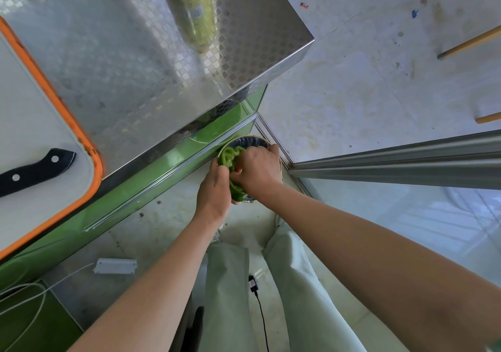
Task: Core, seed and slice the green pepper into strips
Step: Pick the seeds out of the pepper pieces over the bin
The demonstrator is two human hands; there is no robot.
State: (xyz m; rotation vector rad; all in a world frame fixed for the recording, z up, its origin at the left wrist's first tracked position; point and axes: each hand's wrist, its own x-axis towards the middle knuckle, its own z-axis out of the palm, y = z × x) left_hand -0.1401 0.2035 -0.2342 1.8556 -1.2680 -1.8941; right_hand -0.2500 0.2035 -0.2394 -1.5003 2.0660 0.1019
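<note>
I hold a green pepper low over a round bin with a dark liner on the floor by the counter's corner. My left hand grips the pepper from the left side. My right hand is curled over it from the right, fingers dug into its open inside. The pepper looks cut open, its green walls showing between my hands. A black-handled knife lies on the white cutting board with an orange rim, on the counter at left.
The steel counter carries a bottle of yellowish oil near its back. The green cabinet front runs beside my hands. A glass door frame stands at right. A white adapter and cables lie on the floor.
</note>
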